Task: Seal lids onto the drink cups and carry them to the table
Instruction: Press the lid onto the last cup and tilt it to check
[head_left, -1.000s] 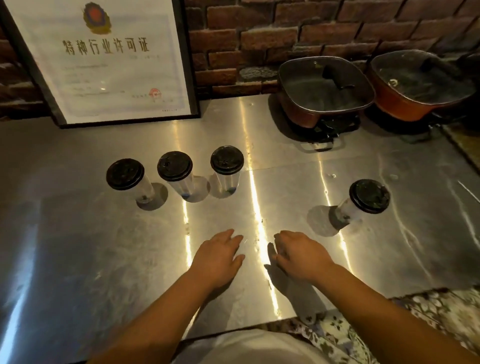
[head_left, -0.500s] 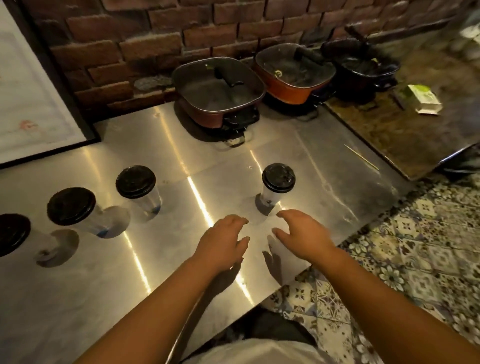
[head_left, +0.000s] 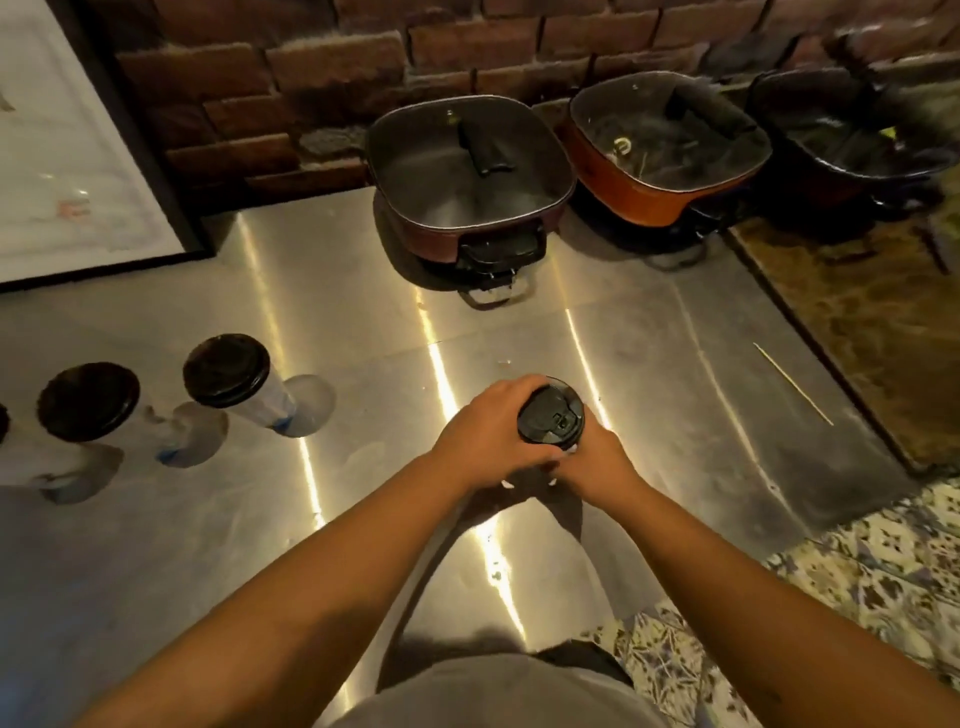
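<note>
Black plastic lid (head_left: 551, 417), round, sits between my two hands on a clear drink cup whose wall is almost wholly hidden by them. Left hand (head_left: 488, 434) wraps the cup from the left, fingers curled over the lid's far-left rim. Right hand (head_left: 597, 460) closes on it from the near-right, thumb side pressed to the rim. Both clenched on the same cup; neither is nearer.

Cup stands upright, long axis vertical, so I look nearly straight down onto the lid. It rests on the brushed steel bench (head_left: 675, 374), roughly mid-width, nearer the front edge than the brick wall.

Judgement: lid looks seated; whether fully snapped I cannot tell. Press goes straight down the axis, then a lift.

Toward the left edge, well apart: two more black-lidded clear cups (head_left: 228, 371) (head_left: 89, 402), a third cut off by the frame.
</note>
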